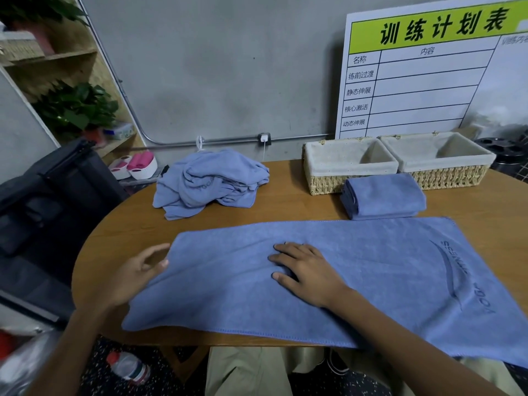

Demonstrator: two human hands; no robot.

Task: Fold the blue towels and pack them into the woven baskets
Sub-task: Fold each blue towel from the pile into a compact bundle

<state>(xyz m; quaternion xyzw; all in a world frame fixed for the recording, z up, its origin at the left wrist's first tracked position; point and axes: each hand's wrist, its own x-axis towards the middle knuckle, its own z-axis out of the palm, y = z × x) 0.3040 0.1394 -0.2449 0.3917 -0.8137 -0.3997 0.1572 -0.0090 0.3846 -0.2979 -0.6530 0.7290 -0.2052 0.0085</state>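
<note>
We are pressing our right hand (305, 271) flat on the spread towel (371, 281) while our left hand (137, 272), fingers relaxed, is touching its left edge on the counter (285, 207).

Flat blue towel (357, 270) (baskets (351, 164) seemingly empty)

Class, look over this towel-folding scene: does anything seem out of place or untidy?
Yes. A plastic bottle lies on its side on the floor under the table's near edge. On the table, a heap of towels sits crumpled, unlike the folded towel by the baskets.
</note>
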